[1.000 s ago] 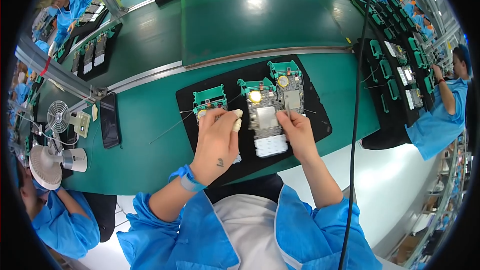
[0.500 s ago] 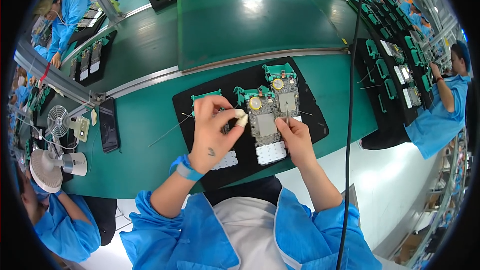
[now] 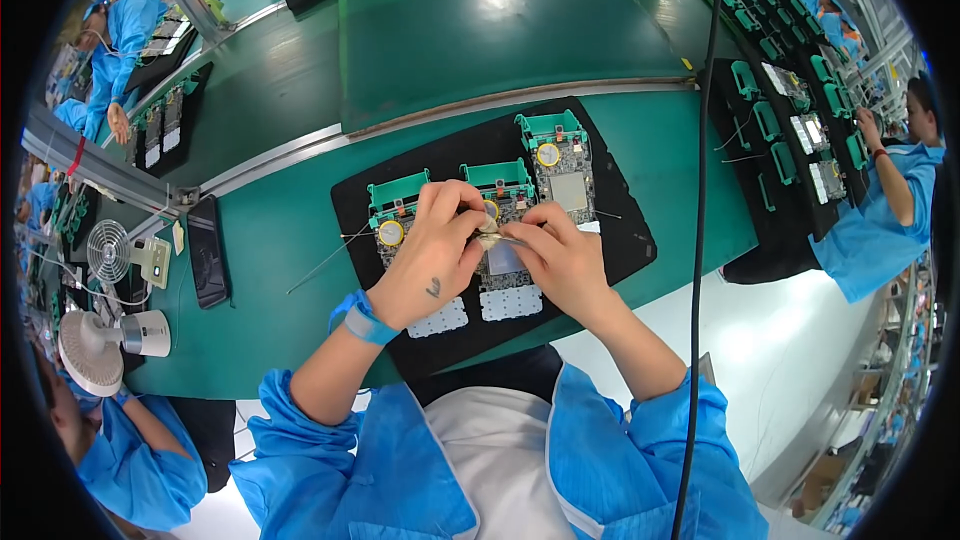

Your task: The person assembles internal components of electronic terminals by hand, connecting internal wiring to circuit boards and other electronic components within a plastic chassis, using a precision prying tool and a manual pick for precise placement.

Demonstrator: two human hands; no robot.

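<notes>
Three circuit boards with green plastic brackets lie on a black mat [image 3: 625, 230] in front of me. Over the middle board [image 3: 512, 304], my left hand [image 3: 422, 265] is closed in a pinch, with pale covers on its fingertips. What it pinches is too small to make out. My right hand [image 3: 568, 265] is closed on a thin metal tool [image 3: 508, 238], like tweezers, whose tip meets the left fingertips. The left board [image 3: 438, 318] is partly under my left hand. The right board [image 3: 566, 190] lies uncovered, with a round yellow-rimmed part near its bracket.
A black phone [image 3: 207, 252], a small fan [image 3: 95, 345] and another round-grilled fan [image 3: 112, 250] stand at the left. A metal rail [image 3: 270, 162] crosses beyond the mat. A black cable [image 3: 703, 190] hangs at the right. Co-workers and racks of boards surround the bench.
The middle board has been lowered onto the mat, and my right hand has let go of its edge. Both hands have come together over it, the tool's tip now at the left fingertips.
</notes>
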